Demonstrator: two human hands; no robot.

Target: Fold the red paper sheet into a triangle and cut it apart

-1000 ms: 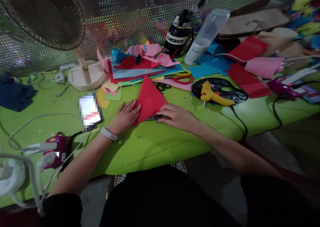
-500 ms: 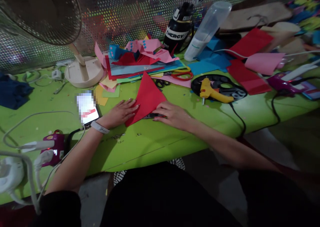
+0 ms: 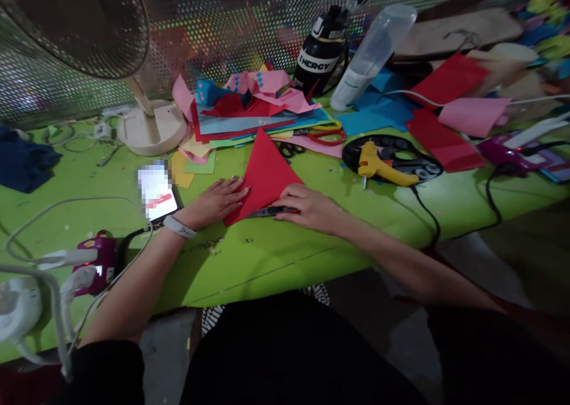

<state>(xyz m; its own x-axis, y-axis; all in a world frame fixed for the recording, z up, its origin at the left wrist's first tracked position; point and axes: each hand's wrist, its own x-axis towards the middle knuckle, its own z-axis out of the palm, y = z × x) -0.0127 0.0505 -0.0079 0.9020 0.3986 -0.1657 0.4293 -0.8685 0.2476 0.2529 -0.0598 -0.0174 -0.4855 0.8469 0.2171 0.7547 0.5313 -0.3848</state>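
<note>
Head view: your left hand [image 3: 217, 202] lies flat, fingers spread and open, pressing the left edge of a red paper triangle [image 3: 265, 173] onto the green table [image 3: 276, 256]. Your right hand [image 3: 309, 206] rests at the triangle's lower right corner, fingers curled low over a thin dark tool [image 3: 267, 211] that lies along the bottom edge (a ruler or a knife, too dim to tell); whether you grip it or only press on it, you cannot tell from here.

The paper sits at the near middle of the table, apex pointing away from you, just in front of a stack of coloured sheets [image 3: 258, 120].

Handling, as a judgement: the sheet looks light and thin, apt to slide on the smooth table and to crease where pinched. Hold it by flat pressure near the edges, not by the apex.

Around: phone [image 3: 157, 192] just left of your left wrist, yellow glue gun [image 3: 378, 166] on a black tray to the right, red scissors [image 3: 327, 135] behind, fan base [image 3: 151, 129] at back left.
</note>
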